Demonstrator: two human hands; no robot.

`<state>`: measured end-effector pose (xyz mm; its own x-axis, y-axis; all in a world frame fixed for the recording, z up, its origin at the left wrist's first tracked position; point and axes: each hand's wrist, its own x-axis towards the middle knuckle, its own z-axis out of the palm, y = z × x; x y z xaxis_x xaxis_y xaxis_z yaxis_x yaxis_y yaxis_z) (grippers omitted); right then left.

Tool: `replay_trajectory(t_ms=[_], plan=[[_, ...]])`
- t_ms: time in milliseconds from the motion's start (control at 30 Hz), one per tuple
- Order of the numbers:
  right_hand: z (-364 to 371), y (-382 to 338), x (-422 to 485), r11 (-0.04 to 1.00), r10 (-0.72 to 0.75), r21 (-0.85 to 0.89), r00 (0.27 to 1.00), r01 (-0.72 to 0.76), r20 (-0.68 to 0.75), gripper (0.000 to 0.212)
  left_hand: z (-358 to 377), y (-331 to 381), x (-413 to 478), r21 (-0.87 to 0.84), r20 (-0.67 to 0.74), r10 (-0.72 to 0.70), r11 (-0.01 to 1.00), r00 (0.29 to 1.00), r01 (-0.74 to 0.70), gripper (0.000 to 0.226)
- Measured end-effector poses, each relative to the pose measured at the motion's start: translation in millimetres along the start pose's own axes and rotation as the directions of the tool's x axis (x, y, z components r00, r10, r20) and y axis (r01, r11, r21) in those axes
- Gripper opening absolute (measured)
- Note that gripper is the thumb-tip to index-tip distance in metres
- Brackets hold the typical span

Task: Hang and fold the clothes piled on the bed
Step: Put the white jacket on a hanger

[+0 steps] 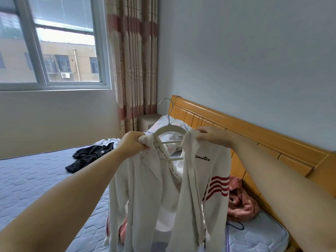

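Note:
A white jacket (pixel 190 188) with red sleeve stripes and small black lettering hangs open in front of me, draped over a white hanger (pixel 170 129) with a metal hook. My left hand (pixel 132 142) grips the bunched left shoulder of the jacket at the hanger's end. My right hand (pixel 211 135) pinches the right shoulder fabric over the hanger's other end. Both hold the jacket up above the bed (pixel 36 179). Behind the jacket lie a black garment (pixel 89 155), a white one (pixel 109 141) and a pink one (pixel 241 200).
An orange wooden headboard (pixel 263 140) runs along the right wall. A light patterned pillow or quilt (pixel 174 124) sits at the head of the bed beside a small nightstand (pixel 147 120). A window (pixel 54 42) and striped curtain (pixel 134 60) are at the back left. A dark cord (pixel 236 226) lies on the mattress.

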<state>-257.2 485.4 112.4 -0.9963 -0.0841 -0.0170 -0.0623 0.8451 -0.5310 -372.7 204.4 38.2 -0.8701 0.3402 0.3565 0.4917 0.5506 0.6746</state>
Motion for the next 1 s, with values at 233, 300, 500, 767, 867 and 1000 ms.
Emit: replay_trajectory(t_ms=[233, 300, 500, 767, 867, 1000], plan=[[17.4, -2.8, 14.0, 0.905, 0.008, -0.423, 0.996, -0.045, -0.088, 0.014, 10.1, 14.7, -2.4, 0.081, -0.022, 0.009, 0.997, 1.000, -0.008, 0.015], [26.4, 11.4, 16.2, 0.907, 0.051, -0.413, 0.995, -0.083, -0.089, 0.014, 12.3, 18.8, -4.9, 0.139, -0.094, -0.032, 0.989, 0.995, 0.045, 0.015], [56.6, 27.0, 12.4, 0.983, 0.155, -0.038, 0.927, -0.179, -0.342, 0.024, 6.5, 30.4, 3.1, -0.107, -0.011, -0.203, 0.974, 0.979, 0.201, 0.029], [55.3, 33.3, 13.4, 0.965, 0.202, -0.112, 0.946, -0.236, -0.252, 0.020, -36.7, 52.9, 26.9, -0.642, -0.078, -0.393, 0.723, 0.916, 0.255, 0.028], [60.2, 32.3, 14.1, 0.964, 0.214, -0.095, 0.938, -0.248, -0.274, 0.018, -30.9, 67.1, 32.7, -0.696, -0.154, -0.325, 0.706, 0.933, 0.131, 0.031], [69.7, 26.3, 15.8, 0.978, 0.199, 0.023, 0.899, -0.207, -0.391, 0.027, 4.5, 59.1, 17.8, 0.046, -0.106, -0.088, 0.995, 0.991, 0.093, 0.029]])
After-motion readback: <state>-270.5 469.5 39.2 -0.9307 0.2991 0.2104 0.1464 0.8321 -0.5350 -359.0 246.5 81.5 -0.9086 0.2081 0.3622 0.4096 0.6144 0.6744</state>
